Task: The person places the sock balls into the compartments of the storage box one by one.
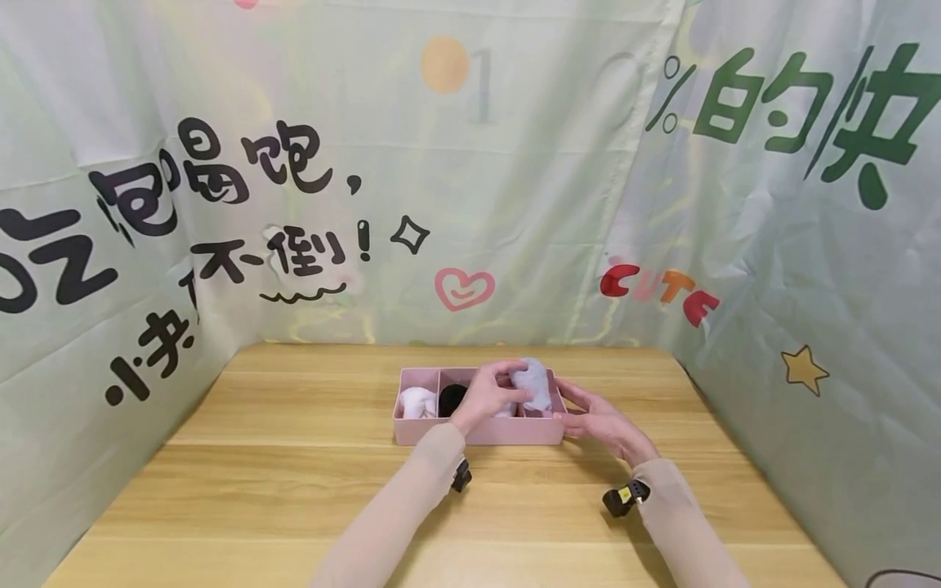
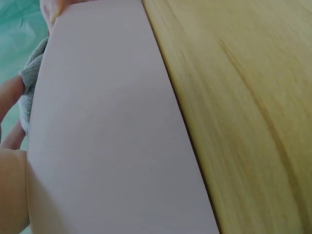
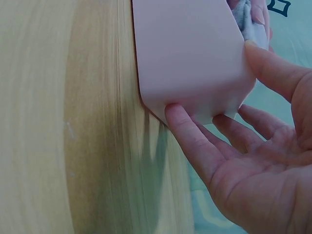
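A pink divided storage box (image 1: 478, 433) stands on the table. My left hand (image 1: 488, 394) reaches over its front wall and pinches a grey rolled-up sock (image 1: 534, 384) between thumb and fingers at the right-end compartment. The sock sticks up above the rim. My right hand (image 1: 606, 420) holds the box's right end; in the right wrist view its thumb (image 3: 273, 66) lies at the rim and its fingers (image 3: 187, 136) touch the end wall. A white rolled sock (image 1: 419, 403) sits in the leftmost compartment, a black one (image 1: 452, 398) beside it. Another pale bundle (image 1: 506, 409) is partly hidden by my left hand.
The wooden table (image 1: 279, 474) extends around the box on all sides. Printed cloth (image 1: 544, 204) hangs behind the table and along its left and right sides. Each wrist carries a small black camera (image 1: 621, 498).
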Available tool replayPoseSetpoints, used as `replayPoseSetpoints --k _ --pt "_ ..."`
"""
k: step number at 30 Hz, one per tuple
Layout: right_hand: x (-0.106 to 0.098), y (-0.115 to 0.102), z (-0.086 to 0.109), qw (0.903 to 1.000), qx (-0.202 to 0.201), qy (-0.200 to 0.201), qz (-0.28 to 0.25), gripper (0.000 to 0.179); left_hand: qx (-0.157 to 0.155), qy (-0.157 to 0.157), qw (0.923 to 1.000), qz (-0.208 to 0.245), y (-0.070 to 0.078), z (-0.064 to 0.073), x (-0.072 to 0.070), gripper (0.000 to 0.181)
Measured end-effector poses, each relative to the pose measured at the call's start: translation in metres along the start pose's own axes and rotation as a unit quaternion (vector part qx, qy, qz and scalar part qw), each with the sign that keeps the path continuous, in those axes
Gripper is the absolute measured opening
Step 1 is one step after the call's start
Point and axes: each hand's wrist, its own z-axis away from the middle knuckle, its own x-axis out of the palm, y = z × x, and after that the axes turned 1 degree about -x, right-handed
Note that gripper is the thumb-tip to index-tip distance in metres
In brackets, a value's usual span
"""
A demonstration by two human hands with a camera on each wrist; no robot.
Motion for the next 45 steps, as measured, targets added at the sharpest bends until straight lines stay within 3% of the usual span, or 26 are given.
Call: replayPoseSetpoints --k 8,14,29,37,45 --pt "-0.001 0.001 -0.002 0.9999 -0.007 -0.009 -0.004 0.081 -0.008 -0.014 0.9995 -0.026 -0.001 0.0 -0.001 0.053" --pt "0.001 0.003 -0.005 0.9998 -0.006 -0.014 -0.011 0.081 -0.014 -0.001 0.9993 -0.034 -0.002 0.003 -0.005 0.052" --pt "0.0 -0.005 -0.003 0.9999 0.001 -0.01 -0.005 0.083 0.016 0.028 0.9991 -0.027 0.0 0.009 -0.021 0.041" --pt "-0.003 -0.002 0.005 0.9999 -0.001 -0.006 -0.013 0.084 0.007 0.044 0.9971 -0.062 0.001 0.019 -0.04 0.035" --pt "0.006 0.0 0.007 0.9994 -0.006 0.035 -0.004 0.073 -0.028 0.06 0.9939 -0.088 0.003 0.036 -0.07 0.034"
